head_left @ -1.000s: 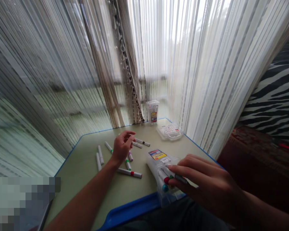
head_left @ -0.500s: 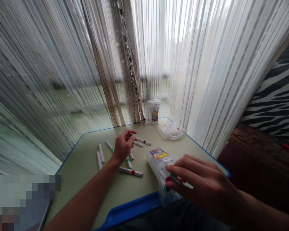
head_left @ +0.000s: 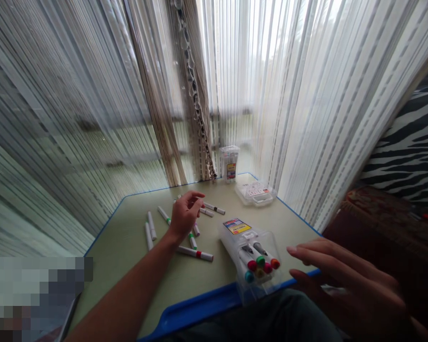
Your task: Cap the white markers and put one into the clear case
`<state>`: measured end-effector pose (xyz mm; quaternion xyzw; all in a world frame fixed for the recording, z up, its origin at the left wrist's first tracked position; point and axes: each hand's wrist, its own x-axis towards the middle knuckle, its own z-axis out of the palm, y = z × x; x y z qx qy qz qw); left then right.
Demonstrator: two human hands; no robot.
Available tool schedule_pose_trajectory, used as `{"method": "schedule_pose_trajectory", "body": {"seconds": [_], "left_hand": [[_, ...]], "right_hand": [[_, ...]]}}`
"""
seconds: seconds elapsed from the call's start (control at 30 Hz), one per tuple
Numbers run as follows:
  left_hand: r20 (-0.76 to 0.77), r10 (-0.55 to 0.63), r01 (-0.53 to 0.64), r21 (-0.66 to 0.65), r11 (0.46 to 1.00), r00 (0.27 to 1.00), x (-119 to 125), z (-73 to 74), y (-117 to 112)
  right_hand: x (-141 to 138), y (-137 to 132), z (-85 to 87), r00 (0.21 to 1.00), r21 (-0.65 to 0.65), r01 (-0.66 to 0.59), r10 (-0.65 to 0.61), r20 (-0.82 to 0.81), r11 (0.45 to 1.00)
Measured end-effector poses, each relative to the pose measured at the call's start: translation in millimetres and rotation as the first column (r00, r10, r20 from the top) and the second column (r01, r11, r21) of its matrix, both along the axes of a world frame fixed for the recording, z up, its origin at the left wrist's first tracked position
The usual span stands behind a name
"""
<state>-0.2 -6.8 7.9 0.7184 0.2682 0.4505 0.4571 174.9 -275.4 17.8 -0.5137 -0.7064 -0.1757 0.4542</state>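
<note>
My left hand (head_left: 186,213) is raised just above the scattered markers, fingers loosely bent, a gap between thumb and forefinger and nothing visible in it. Around it lie white markers, among them a red-banded marker (head_left: 196,254), a green-banded marker (head_left: 192,241) and a black-banded marker (head_left: 216,209). A clear plastic marker case (head_left: 231,242) lies open at the table's near edge, several markers inside with coloured ends toward me, including a teal-ended marker (head_left: 249,276) and an orange-ended marker (head_left: 275,263). To the right of this case hovers my right hand (head_left: 345,275), open, thumb apart from the fingers, touching nothing visible.
At the back of the table (head_left: 124,237) stands an upright clear case (head_left: 230,164). A flat clear case with a handle (head_left: 257,194) lies near the right edge. String curtains (head_left: 288,95) hang directly behind. A blue tray rim (head_left: 203,300) borders the near side.
My right hand has drawn away to the right from the open case, exposing the marker ends, a grey-tipped marker now lying among them. My left hand stays nearly in place.
</note>
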Motion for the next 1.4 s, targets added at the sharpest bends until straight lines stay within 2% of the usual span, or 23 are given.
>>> {"method": "schedule_pose_trajectory", "body": {"seconds": [0.1,0.2,0.3,0.37,0.43,0.53,0.6,0.67,0.77,0.83,0.93,1.07,1.27,1.4], "left_hand": [[-0.012,-0.005,0.005,-0.003,1.0,1.0,0.1,-0.2,-0.3],[-0.022,-0.002,0.002,-0.003,1.0,1.0,0.2,-0.4,-0.8],[-0.046,-0.004,0.005,0.019,1.0,0.999,-0.1,-1.8,-0.8],[-0.076,-0.009,0.012,0.048,0.999,0.997,-0.6,-2.8,-0.5],[-0.117,0.01,0.001,0.094,0.996,0.993,-1.2,-3.3,-0.3],[-0.199,0.094,-0.052,0.203,0.978,0.975,-2.0,-2.3,-0.6],[-0.253,0.146,-0.074,0.276,0.958,0.956,-2.3,-1.1,-1.1],[-0.294,0.171,-0.068,0.33,0.942,0.94,-2.4,-0.1,-1.4],[-0.33,0.171,-0.037,0.376,0.926,0.928,-2.3,-0.1,-1.6],[-0.349,0.162,-0.012,0.396,0.918,0.923,-1.4,-1.3,-1.9],[-0.375,0.178,0.013,0.455,0.89,0.91,1.9,-5.3,-1.3],[-0.391,0.173,0.051,0.499,0.865,0.904,6.1,-13.1,3.9],[-0.371,0.205,0.003,0.489,0.872,0.906,6.6,-16.6,10.1],[-0.382,0.194,0.018,0.487,0.873,0.904,6.8,-16.6,8.1]], "right_hand": [[12.2,-9.5,-17.7,0.996,-0.038,0.076,-0.078,-0.05,0.996],[30.5,-6.9,-28.9,0.991,-0.063,0.115,-0.119,-0.063,0.991],[53.0,12.9,-28.0,0.961,-0.228,0.167,-0.209,-0.178,0.959],[65.9,36.2,-18.9,0.916,-0.339,0.166,-0.272,-0.294,0.926],[73.4,67.1,-3.9,0.908,-0.377,0.094,-0.235,-0.347,0.921],[71.9,124.6,21.1,0.919,-0.33,0.019,-0.147,-0.367,0.944],[64.0,165.3,31.5,0.931,-0.302,0.02,-0.128,-0.342,0.953],[53.8,201.3,32.1,0.949,-0.244,0.064,-0.134,-0.285,0.968],[40.3,234.3,15.4,0.961,-0.205,0.084,-0.134,-0.241,0.975],[35.5,238.3,-1.0,0.984,-0.218,0.063,-0.098,-0.151,0.974],[36.5,225.7,-17.7,0.999,-0.261,-0.026,0.013,-0.052,0.965],[44.4,211.0,-18.0,0.987,-0.293,-0.076,0.031,-0.156,0.953],[48.9,216.4,-23.8,0.935,-0.346,-0.191,0.064,-0.348,0.919],[48.2,218.2,-27.6,0.905,-0.373,-0.255,0.084,-0.417,0.892]]}}
